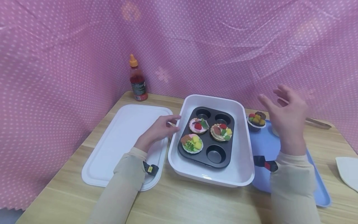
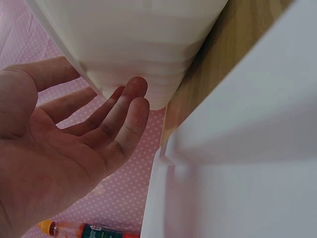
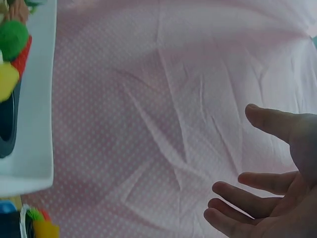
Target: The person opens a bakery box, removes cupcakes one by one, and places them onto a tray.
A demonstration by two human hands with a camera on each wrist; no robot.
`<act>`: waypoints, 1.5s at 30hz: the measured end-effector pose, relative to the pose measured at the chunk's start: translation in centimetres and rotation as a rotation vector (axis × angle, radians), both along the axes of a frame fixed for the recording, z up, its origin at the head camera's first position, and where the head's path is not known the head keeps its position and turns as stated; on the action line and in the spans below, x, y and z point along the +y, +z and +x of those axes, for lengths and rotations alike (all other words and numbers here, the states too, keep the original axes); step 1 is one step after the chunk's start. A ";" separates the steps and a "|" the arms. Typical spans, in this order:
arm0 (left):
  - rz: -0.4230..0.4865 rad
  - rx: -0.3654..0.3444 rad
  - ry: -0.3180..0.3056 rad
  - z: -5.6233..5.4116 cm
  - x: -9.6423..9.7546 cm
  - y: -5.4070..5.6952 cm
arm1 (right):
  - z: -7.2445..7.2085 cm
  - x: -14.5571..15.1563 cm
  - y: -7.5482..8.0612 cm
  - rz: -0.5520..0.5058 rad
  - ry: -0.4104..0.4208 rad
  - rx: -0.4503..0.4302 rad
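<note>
My left hand (image 1: 159, 130) is at the left rim of a deep white tray (image 1: 250, 158), its fingers loosely bent. In the left wrist view its fingertips (image 2: 136, 87) lie against the tray's outer wall. Inside the tray is a black muffin pan (image 1: 195, 158) with a pink-cream tart (image 1: 199, 126), a fruit-topped tart (image 1: 221, 132) and a tart with yellow cubes and green leaves (image 1: 192, 143). Three cups of the pan are empty. Raised over the blue tray (image 1: 261, 144), my right hand (image 1: 289, 116) has its fingers spread and holds nothing.
A fruit-topped cupcake (image 1: 256, 120) sits at the blue tray's far left corner. Metal tongs (image 1: 318, 123) lie behind it, a white board (image 1: 348, 171) at the right edge. On the left are a flat white tray (image 1: 120, 140) and a red sauce bottle (image 1: 138, 81).
</note>
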State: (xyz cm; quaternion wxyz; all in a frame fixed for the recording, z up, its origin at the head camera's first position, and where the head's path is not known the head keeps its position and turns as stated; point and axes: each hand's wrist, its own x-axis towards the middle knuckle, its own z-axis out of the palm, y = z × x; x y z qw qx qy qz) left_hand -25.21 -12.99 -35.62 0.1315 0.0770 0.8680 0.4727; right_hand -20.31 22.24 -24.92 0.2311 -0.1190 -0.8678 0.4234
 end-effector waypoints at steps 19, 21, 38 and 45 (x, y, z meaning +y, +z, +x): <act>0.004 0.006 -0.003 0.0 0.0 0.0 | -0.8 -5.7 -2.5 0.101 0.309 0.025; 0.005 0.007 -0.004 0.0 0.0 0.1 | -1.0 -5.9 -2.8 0.094 0.323 0.012; 0.028 0.001 0.005 -0.1 0.0 0.0 | -1.8 -7.4 -4.3 0.086 0.455 -0.031; 0.098 0.032 -0.017 -0.2 -0.1 -0.4 | -2.4 -7.8 -5.0 0.122 0.498 -0.080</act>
